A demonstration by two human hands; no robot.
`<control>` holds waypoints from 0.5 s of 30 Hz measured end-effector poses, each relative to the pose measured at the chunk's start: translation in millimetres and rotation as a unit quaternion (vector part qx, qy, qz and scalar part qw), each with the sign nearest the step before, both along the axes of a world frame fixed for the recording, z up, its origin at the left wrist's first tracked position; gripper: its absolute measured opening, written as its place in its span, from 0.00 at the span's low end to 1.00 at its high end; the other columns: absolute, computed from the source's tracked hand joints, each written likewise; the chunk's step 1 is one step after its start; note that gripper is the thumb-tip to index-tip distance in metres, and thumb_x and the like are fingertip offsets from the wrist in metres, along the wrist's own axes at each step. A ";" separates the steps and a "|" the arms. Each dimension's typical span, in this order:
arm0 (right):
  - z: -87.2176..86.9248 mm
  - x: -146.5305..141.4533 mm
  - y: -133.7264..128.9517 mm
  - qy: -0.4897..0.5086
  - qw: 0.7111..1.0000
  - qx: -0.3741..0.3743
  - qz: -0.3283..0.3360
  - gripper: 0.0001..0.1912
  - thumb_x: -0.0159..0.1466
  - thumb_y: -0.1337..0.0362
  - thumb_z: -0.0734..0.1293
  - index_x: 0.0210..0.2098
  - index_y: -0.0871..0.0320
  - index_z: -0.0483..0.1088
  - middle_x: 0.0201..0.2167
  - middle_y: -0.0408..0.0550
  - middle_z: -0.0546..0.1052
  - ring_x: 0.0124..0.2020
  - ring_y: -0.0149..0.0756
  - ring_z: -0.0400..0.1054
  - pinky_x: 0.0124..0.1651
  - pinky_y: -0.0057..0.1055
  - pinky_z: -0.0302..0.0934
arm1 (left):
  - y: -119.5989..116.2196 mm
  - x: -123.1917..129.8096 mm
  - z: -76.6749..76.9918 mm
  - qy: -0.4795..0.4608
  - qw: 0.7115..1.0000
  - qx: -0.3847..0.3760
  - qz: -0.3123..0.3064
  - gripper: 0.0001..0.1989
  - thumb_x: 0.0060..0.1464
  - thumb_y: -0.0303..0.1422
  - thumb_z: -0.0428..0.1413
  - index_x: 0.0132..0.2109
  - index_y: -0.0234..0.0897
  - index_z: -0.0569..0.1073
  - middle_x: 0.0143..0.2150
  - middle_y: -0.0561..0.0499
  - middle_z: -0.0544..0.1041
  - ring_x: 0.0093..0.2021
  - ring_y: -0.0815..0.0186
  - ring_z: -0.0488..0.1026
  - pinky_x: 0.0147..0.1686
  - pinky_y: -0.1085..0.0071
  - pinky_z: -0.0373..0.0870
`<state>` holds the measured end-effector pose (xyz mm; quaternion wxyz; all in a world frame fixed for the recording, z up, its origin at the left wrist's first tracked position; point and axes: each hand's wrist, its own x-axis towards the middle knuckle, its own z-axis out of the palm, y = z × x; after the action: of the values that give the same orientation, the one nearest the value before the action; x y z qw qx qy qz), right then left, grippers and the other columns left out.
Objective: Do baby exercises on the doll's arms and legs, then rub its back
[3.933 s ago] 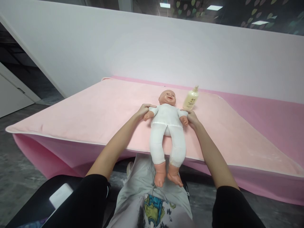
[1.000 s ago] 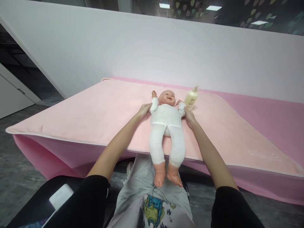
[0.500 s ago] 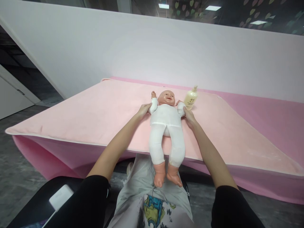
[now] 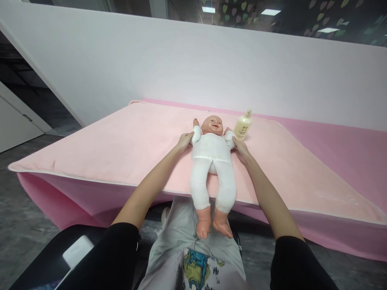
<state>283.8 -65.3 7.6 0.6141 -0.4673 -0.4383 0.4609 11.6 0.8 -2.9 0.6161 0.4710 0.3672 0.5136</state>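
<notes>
- A few seconds ago the arms of the baby doll [image 4: 211,149] lay down along its sides; now both are bent up, with its small hands raised on either side of its head.
- My left hand [image 4: 184,141] is closed around the doll's right sleeve [image 4: 196,135] near the elbow, thumb showing on the outer side; I cannot see all the fingers beneath.
- My right hand [image 4: 242,150] grasps the doll's left sleeve [image 4: 230,139] at about the same height, fingertips tucked under it.
- Over the last second my grip has barely shifted, so I judge this to be a hold with the arms up, both sides roughly matched.
- The doll's trunk has stayed put: it lies on its back on the pink mat [image 4: 121,145], head towards the far edge, legs straight towards me and feet out past the near edge, over my lap.
- Only the arms have been turned, which suggests that the handling so far concerns them and leaves the legs alone.
- The pump bottle [image 4: 242,126] hasn't moved; it stands towards the mat's far edge, just beside the doll's left hand and beyond my right one.
- With that arm lifted, I'd judge the room between it and the bottle to be tight; a wider swing could knock it.
</notes>
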 end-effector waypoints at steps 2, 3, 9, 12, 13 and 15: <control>2.3 1.6 -4.1 0.007 1.000 -0.005 0.020 0.18 0.52 0.54 0.73 0.39 0.57 0.75 0.42 0.46 0.79 0.41 0.36 0.73 0.45 0.31 0.68 | -2.8 -3.7 3.5 -0.004 1.000 0.006 -0.019 0.10 0.42 0.36 0.60 0.31 0.33 0.73 0.27 0.48 0.73 0.32 0.62 0.73 0.34 0.68 0.69; 2.7 3.2 -5.8 0.009 0.999 -0.008 0.037 0.17 0.51 0.55 0.74 0.38 0.57 0.75 0.40 0.46 0.79 0.39 0.35 0.73 0.44 0.32 0.69 | -3.9 -5.6 5.4 -0.002 0.999 0.011 -0.033 0.09 0.41 0.34 0.59 0.32 0.33 0.73 0.27 0.49 0.73 0.32 0.63 0.73 0.33 0.68 0.69; 1.8 12.5 -10.4 0.008 0.995 -0.023 0.094 0.17 0.43 0.64 0.78 0.33 0.59 0.76 0.35 0.47 0.79 0.36 0.35 0.73 0.45 0.33 0.68 | -10.1 -12.8 13.3 0.019 0.993 0.044 -0.111 0.15 0.33 0.24 0.56 0.34 0.34 0.76 0.28 0.51 0.74 0.29 0.67 0.71 0.32 0.70 0.67; 4.3 11.3 -11.3 0.008 0.995 -0.022 0.097 0.15 0.43 0.68 0.76 0.31 0.58 0.75 0.36 0.46 0.79 0.38 0.37 0.73 0.45 0.35 0.68 | -12.2 -13.9 13.3 0.016 0.995 0.043 -0.093 0.13 0.32 0.22 0.57 0.31 0.33 0.76 0.33 0.48 0.77 0.33 0.65 0.73 0.37 0.66 0.69; 5.5 10.4 -11.4 0.011 0.995 -0.025 0.094 0.13 0.43 0.68 0.75 0.30 0.58 0.75 0.37 0.46 0.79 0.38 0.37 0.73 0.45 0.34 0.68 | -12.4 -14.2 12.8 0.017 0.996 0.048 -0.080 0.10 0.32 0.21 0.56 0.28 0.33 0.76 0.36 0.47 0.78 0.36 0.64 0.74 0.40 0.65 0.69; 7.7 8.5 -11.5 0.022 0.995 -0.044 0.084 0.11 0.44 0.69 0.73 0.30 0.57 0.75 0.38 0.45 0.79 0.38 0.36 0.73 0.44 0.32 0.68 | -11.9 -15.0 11.9 0.028 0.996 0.064 -0.061 0.07 0.32 0.21 0.55 0.24 0.33 0.75 0.40 0.46 0.78 0.39 0.63 0.74 0.45 0.63 0.69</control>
<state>292.3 -76.8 15.3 0.5613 -0.4453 -0.4419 0.5398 -3.3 -11.2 8.9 0.6046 0.5452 0.3209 0.4840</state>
